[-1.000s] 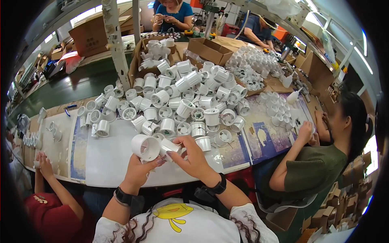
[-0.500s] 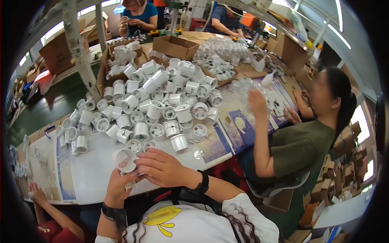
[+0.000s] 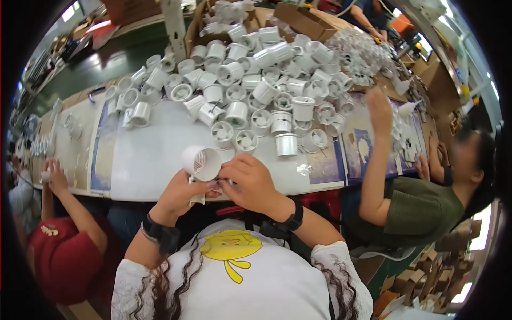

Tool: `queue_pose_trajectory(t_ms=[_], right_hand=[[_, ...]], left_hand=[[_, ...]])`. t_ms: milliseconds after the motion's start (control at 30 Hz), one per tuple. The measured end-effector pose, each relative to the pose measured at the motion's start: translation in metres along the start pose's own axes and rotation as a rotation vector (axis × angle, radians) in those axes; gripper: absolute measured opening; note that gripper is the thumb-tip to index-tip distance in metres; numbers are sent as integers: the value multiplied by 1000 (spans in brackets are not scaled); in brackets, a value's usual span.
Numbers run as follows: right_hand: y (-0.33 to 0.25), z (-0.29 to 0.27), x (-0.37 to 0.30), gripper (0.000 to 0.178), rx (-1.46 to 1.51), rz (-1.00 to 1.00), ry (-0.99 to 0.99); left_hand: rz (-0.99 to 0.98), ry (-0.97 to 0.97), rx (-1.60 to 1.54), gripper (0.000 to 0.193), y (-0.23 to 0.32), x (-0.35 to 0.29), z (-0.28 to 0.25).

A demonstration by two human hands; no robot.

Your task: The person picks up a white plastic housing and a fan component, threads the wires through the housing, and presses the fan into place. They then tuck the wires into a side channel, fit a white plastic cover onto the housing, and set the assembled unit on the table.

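Left hand (image 3: 177, 196) grip pinches white cup (image 3: 201, 162) over near edge of surface (image 3: 146, 169); right hand (image 3: 250, 183) bunched at its side, can't tell on what from here. Looks light, stiff, slick; hold outer wall.

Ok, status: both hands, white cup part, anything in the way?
Left hand gripping white cup part. Right hand alongside, grip unclear. Pile of white parts beyond, apart from both hands.

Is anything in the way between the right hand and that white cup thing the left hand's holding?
Nothing visible is: the right hand is close beside the white cup in the left hand.
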State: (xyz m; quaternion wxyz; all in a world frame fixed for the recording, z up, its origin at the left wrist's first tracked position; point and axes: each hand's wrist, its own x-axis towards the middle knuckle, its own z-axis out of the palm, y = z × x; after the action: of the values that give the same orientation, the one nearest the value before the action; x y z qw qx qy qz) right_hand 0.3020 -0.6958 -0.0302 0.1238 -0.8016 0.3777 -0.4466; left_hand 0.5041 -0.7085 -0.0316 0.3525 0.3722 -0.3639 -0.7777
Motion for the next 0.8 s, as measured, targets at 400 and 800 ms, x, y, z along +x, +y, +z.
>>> queue_pose_trajectory(t_ms=[400,800], right_hand=[[40,-11,0,9,71,517,-169],[34,-8,17,8,230,432,-196]], left_hand=[[114,103,29,36,-14,5,-27],[157,84,20,49,-24,26,-24]])
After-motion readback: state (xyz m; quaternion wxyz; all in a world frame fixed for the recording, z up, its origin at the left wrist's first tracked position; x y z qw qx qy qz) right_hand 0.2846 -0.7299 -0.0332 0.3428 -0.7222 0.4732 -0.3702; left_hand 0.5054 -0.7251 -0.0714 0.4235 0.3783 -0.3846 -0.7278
